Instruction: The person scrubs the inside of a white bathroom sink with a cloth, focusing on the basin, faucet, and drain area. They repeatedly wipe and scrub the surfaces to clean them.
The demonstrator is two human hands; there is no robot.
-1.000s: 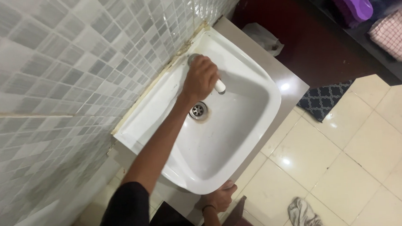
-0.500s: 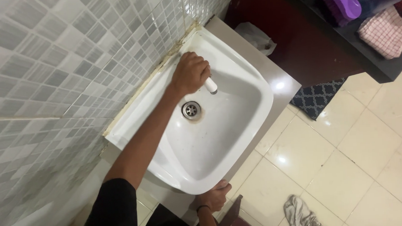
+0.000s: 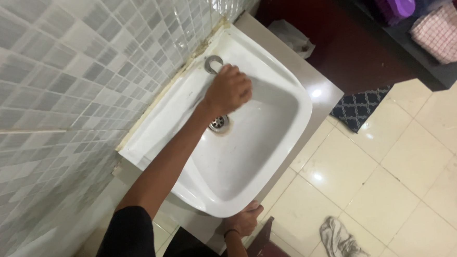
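The left hand (image 3: 229, 89) reaches across the sink (image 3: 271, 142) on a straight arm, curled into a loose fist at the back ledge, knuckles up; whether anything lies inside the fist cannot be told. Just at its 11 o'clock a single metal ring (image 3: 213, 63) sits on the ledge, touching or nearly touching the fingertips. One drain (image 3: 219, 123) shows at the hand's 7 o'clock, partly hidden by the wrist. The right hand (image 3: 243, 219) clamps the sink's front rim at 6 o'clock, fingers folded under the edge. The sink's back edge runs tight against the tiled wall (image 3: 79, 73), leaving no room on that side; the basin bowl lies open toward 4 o'clock. On the floor (image 3: 398, 187) lie one crumpled rag (image 3: 338, 240) at 5 o'clock and one patterned mat (image 3: 360, 108) at 3 o'clock.
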